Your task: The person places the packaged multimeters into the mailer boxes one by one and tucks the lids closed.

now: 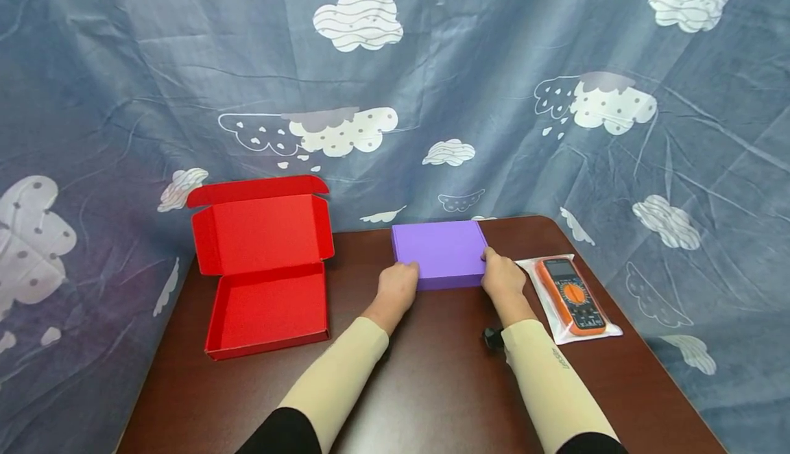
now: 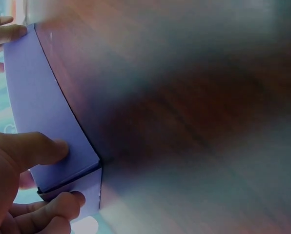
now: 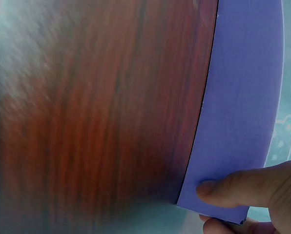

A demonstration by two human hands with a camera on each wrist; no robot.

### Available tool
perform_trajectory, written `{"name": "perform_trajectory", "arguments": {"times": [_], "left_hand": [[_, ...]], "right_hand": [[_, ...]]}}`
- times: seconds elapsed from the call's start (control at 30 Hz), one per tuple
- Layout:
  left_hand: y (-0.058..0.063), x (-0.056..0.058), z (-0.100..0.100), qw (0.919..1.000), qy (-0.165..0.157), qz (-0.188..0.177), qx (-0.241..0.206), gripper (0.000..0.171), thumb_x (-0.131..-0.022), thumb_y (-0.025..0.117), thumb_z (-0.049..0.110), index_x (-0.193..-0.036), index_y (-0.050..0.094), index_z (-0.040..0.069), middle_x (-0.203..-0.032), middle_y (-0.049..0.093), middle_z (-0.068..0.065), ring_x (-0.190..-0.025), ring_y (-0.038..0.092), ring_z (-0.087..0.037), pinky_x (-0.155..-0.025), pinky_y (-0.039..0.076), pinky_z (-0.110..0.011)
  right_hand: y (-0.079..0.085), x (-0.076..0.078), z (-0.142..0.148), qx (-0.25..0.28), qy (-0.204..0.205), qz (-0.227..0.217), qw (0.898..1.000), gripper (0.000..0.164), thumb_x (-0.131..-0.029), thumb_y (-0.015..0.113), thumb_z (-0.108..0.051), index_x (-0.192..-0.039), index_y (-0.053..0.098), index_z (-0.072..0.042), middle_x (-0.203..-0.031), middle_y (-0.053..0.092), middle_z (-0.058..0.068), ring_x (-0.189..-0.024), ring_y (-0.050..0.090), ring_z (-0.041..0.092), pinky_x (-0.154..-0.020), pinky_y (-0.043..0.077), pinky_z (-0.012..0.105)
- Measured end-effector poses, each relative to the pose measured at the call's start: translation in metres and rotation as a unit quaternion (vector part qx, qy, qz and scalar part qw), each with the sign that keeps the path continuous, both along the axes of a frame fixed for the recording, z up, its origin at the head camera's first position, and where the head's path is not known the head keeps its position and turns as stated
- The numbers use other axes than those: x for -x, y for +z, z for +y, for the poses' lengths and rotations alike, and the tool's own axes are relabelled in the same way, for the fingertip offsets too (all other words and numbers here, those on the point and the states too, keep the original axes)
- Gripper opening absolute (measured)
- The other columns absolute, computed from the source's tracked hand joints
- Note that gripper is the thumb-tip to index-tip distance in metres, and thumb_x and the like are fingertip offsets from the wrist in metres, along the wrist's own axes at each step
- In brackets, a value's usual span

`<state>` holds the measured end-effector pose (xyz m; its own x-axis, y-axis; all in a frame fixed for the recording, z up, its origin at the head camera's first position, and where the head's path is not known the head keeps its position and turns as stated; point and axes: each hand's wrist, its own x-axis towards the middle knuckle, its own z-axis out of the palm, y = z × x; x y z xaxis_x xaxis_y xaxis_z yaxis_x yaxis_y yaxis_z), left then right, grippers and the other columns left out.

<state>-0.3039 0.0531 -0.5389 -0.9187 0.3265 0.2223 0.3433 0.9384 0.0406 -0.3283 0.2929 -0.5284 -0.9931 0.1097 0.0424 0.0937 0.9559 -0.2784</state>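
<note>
A closed purple cardboard box (image 1: 441,248) lies flat toward the back of the table, one long side facing me. My left hand (image 1: 398,286) grips its near left corner. In the left wrist view the thumb (image 2: 43,149) presses the front face while fingers (image 2: 62,207) bend round the short side. At the near right corner my right hand (image 1: 503,277) holds the box the same way. The right wrist view shows that thumb (image 3: 233,189) on the front face, with fingertips partly hidden at the end below it.
On the left stands an open red cardboard box (image 1: 271,310), its lid raised against the curtain (image 1: 432,49). An orange and black multimeter (image 1: 574,295) in a clear plastic bag lies near the right edge of the brown table (image 1: 432,365).
</note>
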Motion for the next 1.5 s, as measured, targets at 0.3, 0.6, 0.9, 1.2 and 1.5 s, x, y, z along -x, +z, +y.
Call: {"name": "perform_trajectory", "arguments": {"times": [0.3,0.6,0.9,1.2,1.5], "left_hand": [[0.000,0.018,0.013,0.9995,0.010,-0.029,0.008,0.007,-0.093,0.068,0.008,-0.092,0.063,0.012,-0.085,0.071,-0.007,-0.085,0.070,-0.022,-0.062,0.057,-0.041],[0.003,0.020,0.024,0.9989,0.015,-0.043,-0.010,0.004,-0.096,0.066,0.008,-0.094,0.063,0.011,-0.088,0.071,-0.009,-0.085,0.070,-0.023,-0.063,0.058,-0.042],[0.004,0.021,0.024,0.9994,0.010,-0.034,0.003,0.004,-0.096,0.067,0.008,-0.094,0.064,0.012,-0.088,0.072,-0.008,-0.085,0.071,-0.022,-0.062,0.058,-0.041],[0.007,0.025,0.020,0.9987,0.012,-0.048,-0.014,0.005,-0.096,0.065,0.005,-0.094,0.065,0.010,-0.090,0.073,-0.010,-0.087,0.071,-0.024,-0.064,0.059,-0.043],[0.008,0.025,0.021,0.9986,0.009,-0.050,-0.016,0.004,-0.095,0.064,0.006,-0.095,0.065,0.010,-0.091,0.073,-0.011,-0.087,0.071,-0.024,-0.065,0.059,-0.043]], "right_hand": [[0.001,0.016,0.009,-0.002,0.000,-0.010,1.000,0.034,-0.092,0.057,0.000,-0.126,0.058,-0.007,-0.117,0.064,0.034,-0.104,0.064,0.052,-0.077,0.051,0.066],[0.005,0.024,0.016,-0.008,0.001,-0.025,1.000,0.029,-0.099,0.051,0.000,-0.127,0.057,-0.006,-0.120,0.064,0.034,-0.105,0.063,0.052,-0.080,0.050,0.067],[0.015,0.016,0.036,-0.023,0.067,-0.049,0.996,0.059,-0.090,0.064,-0.003,-0.147,0.046,-0.003,-0.133,0.056,0.034,-0.117,0.057,0.053,-0.092,0.046,0.067],[0.048,-0.011,0.115,-0.020,0.001,-0.105,0.994,0.092,-0.088,0.074,-0.038,-0.153,0.027,0.008,-0.141,0.030,0.047,-0.126,0.034,0.068,-0.094,0.035,0.076],[0.054,-0.033,0.158,0.088,-0.047,-0.256,0.961,0.099,-0.082,0.082,-0.040,-0.144,0.027,0.015,-0.106,0.058,0.030,-0.091,0.062,0.039,-0.076,0.052,0.048]]}}
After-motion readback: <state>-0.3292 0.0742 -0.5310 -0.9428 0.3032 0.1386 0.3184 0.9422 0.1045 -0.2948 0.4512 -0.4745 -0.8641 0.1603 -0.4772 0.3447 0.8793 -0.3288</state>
